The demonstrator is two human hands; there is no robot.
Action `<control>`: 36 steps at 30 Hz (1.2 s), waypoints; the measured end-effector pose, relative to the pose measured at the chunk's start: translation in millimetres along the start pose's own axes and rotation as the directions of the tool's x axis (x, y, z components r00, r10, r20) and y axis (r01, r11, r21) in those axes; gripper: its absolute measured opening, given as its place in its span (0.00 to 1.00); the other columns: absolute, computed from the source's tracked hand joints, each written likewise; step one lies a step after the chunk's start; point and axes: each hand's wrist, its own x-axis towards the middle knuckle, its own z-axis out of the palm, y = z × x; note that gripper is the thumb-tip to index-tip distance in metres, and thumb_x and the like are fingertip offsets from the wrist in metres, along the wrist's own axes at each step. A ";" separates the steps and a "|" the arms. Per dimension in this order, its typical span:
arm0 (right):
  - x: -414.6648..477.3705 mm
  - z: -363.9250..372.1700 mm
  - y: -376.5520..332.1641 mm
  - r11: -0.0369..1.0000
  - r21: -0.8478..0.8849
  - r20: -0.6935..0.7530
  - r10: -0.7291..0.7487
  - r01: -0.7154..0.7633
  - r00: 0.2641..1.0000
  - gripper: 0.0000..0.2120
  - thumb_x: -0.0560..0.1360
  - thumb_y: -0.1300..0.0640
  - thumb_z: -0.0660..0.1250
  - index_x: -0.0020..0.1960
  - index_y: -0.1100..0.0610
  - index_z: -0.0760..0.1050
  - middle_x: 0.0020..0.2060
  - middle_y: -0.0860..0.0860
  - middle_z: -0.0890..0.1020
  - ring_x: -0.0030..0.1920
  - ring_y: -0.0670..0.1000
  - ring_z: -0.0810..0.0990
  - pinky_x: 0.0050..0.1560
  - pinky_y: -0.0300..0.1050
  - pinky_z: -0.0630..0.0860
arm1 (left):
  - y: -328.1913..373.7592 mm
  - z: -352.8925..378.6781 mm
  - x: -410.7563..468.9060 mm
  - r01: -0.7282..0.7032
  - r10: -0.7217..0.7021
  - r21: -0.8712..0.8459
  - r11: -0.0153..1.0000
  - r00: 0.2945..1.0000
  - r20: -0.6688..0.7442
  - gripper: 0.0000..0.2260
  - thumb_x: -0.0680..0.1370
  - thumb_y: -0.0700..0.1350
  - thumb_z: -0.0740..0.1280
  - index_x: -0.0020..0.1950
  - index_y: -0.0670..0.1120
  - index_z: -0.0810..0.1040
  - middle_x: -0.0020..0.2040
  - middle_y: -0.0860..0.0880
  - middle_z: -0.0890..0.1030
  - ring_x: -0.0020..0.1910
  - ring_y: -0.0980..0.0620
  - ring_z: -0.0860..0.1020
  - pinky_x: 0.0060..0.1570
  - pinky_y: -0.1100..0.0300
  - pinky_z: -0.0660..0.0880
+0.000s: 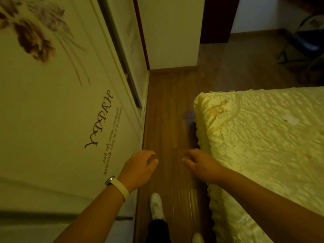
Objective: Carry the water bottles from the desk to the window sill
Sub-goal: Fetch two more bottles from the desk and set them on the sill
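No water bottle, desk or window sill shows in the head view. My left hand [140,165] is held out low over the wooden floor with its fingers loosely curled and apart, holding nothing; a white band with a watch sits on that wrist. My right hand [199,163] reaches forward beside the bed's edge, fingers spread, also holding nothing. The two hands are about a hand's width apart.
A narrow strip of wooden floor [168,109] runs ahead between a wardrobe with printed sliding doors [61,111] on the left and a bed with a yellow quilted cover [263,146] on the right. My white shoe [157,205] is below. A doorway and a dark chair [305,42] lie far right.
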 end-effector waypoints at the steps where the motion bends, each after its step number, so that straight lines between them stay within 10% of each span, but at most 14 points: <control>1: 13.4 -3.7 0.0 1.000 -0.001 -0.009 0.024 -0.024 1.000 0.21 0.79 0.42 0.60 0.66 0.53 0.73 0.59 0.50 0.75 0.61 0.54 0.76 0.57 0.46 0.72 | -3.5 -2.1 19.7 -0.022 0.022 0.001 1.000 1.000 0.022 0.18 0.82 0.54 0.61 0.69 0.50 0.73 0.68 0.50 0.75 0.66 0.50 0.73 0.66 0.50 0.71; 21: 216.9 -123.8 -19.4 0.967 0.000 -0.248 0.247 -0.255 0.937 0.23 0.80 0.42 0.60 0.71 0.52 0.70 0.68 0.51 0.73 0.66 0.53 0.73 0.64 0.47 0.70 | 10.0 -94.4 339.8 -0.266 0.245 0.063 0.962 0.941 0.232 0.18 0.82 0.57 0.59 0.70 0.53 0.70 0.69 0.51 0.73 0.68 0.49 0.71 0.67 0.44 0.71; 36: 462.9 -321.0 38.8 0.991 0.126 -0.218 0.075 -0.048 0.973 0.24 0.80 0.42 0.60 0.71 0.53 0.70 0.66 0.53 0.74 0.63 0.54 0.75 0.62 0.49 0.73 | 76.6 -169.0 580.4 -0.093 0.087 0.059 0.994 0.992 0.090 0.16 0.82 0.54 0.61 0.69 0.52 0.73 0.69 0.51 0.73 0.65 0.52 0.72 0.64 0.55 0.71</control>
